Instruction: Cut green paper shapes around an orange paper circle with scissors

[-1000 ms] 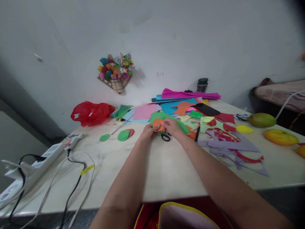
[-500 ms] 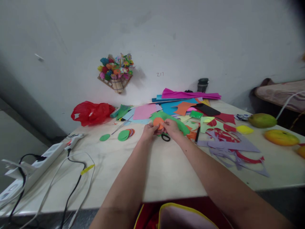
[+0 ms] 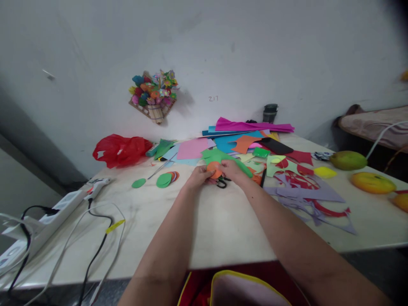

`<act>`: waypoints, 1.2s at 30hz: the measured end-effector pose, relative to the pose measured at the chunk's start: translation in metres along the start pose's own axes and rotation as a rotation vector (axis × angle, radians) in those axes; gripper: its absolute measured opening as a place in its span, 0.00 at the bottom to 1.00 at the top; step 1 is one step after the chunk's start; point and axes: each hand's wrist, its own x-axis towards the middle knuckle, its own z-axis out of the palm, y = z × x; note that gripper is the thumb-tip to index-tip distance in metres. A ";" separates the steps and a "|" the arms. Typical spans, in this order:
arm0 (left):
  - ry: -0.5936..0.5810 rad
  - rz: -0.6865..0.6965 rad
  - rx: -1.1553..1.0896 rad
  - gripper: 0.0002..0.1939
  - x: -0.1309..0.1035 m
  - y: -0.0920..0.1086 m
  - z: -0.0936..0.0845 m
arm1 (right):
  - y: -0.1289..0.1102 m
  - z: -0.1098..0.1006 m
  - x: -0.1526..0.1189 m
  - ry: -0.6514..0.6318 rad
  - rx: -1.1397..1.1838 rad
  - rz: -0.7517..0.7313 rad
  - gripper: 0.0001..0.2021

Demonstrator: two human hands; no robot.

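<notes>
An orange paper circle (image 3: 214, 169) is pinched between my two hands above the middle of the table. My left hand (image 3: 199, 176) grips its left edge, fingers closed. On the opposite edge, the fingers of my right hand (image 3: 230, 171) are closed on it. Just under my hands lies a pair of scissors with black handles (image 3: 222, 183), the blades hidden. Behind my hands spreads a cut green sheet (image 3: 216, 155). Left of them rests a fanned stack of paper circles (image 3: 164, 180), green on top, with a single green circle (image 3: 139, 183) farther left.
Coloured sheets (image 3: 193, 148) and a black phone-like slab (image 3: 276, 145) lie at the back. Purple and red scraps (image 3: 306, 191) cover the right, beside mangoes (image 3: 372, 182). A red plastic bag (image 3: 119, 151), a power strip (image 3: 47, 225) and cables are on the left.
The orange circle has shifted slightly down and right in my hands, and its face shows a little more. My right fingers have moved along its edge. The view has turned slightly.
</notes>
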 end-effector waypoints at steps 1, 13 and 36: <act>-0.006 0.004 -0.017 0.22 0.000 0.000 0.001 | 0.000 0.000 0.000 0.002 -0.005 0.002 0.15; -0.011 0.001 -0.193 0.22 0.002 -0.002 0.006 | 0.006 0.009 0.006 0.064 0.038 -0.056 0.17; 0.419 0.036 -0.310 0.15 0.006 -0.003 -0.003 | -0.030 0.001 -0.021 -0.246 -1.119 -0.028 0.14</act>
